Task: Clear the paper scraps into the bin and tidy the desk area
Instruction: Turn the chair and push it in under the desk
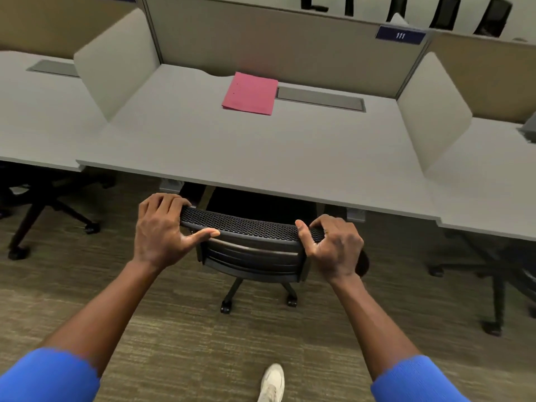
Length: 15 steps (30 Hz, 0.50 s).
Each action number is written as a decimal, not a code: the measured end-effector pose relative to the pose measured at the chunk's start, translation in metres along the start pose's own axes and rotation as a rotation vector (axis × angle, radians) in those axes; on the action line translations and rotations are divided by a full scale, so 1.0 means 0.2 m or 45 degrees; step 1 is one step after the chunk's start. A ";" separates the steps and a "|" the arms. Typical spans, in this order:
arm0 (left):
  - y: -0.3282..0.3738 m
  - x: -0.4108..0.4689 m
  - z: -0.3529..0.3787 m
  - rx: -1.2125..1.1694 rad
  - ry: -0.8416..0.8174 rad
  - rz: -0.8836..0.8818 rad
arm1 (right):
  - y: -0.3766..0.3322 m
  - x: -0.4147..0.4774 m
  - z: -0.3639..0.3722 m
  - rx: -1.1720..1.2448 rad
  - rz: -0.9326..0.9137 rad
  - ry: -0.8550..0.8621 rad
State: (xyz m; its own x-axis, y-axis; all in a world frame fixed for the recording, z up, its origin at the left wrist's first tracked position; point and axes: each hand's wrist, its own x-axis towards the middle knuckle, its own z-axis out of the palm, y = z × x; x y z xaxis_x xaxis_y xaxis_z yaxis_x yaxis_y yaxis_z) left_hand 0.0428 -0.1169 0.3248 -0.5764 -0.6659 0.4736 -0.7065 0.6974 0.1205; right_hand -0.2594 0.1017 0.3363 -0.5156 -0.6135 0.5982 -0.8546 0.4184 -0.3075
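A black mesh office chair (252, 227) stands with its seat tucked under the grey desk (232, 149). My left hand (162, 227) grips the left end of the backrest's top edge, fingers curled over it and thumb along the near side. My right hand (333, 242) grips the right end the same way. A pink folder (249, 93) lies flat at the back middle of the desk. No paper scraps or bin are visible.
A grey cable hatch (320, 99) sits right of the folder. White side dividers (116, 74) (432, 111) and a beige back panel (290, 44) enclose the desk. Other black chairs (37, 204) (499, 274) stand under the neighbouring desks. Carpet and my white shoe (272, 381) are below.
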 end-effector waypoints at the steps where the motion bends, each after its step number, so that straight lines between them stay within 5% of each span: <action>1: 0.01 0.04 0.02 -0.002 0.004 -0.013 | 0.02 0.04 0.03 0.005 0.001 -0.005; 15: 0.07 0.44 0.26 -0.010 0.032 -0.080 | 0.22 0.43 0.28 -0.002 -0.038 -0.074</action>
State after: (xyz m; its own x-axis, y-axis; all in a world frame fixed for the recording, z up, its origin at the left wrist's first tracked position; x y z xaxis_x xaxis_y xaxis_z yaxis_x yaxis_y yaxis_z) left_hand -0.0381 -0.1790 0.3231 -0.5204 -0.7014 0.4870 -0.7375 0.6567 0.1577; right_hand -0.3447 0.0289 0.3332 -0.4929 -0.6634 0.5630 -0.8694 0.4007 -0.2890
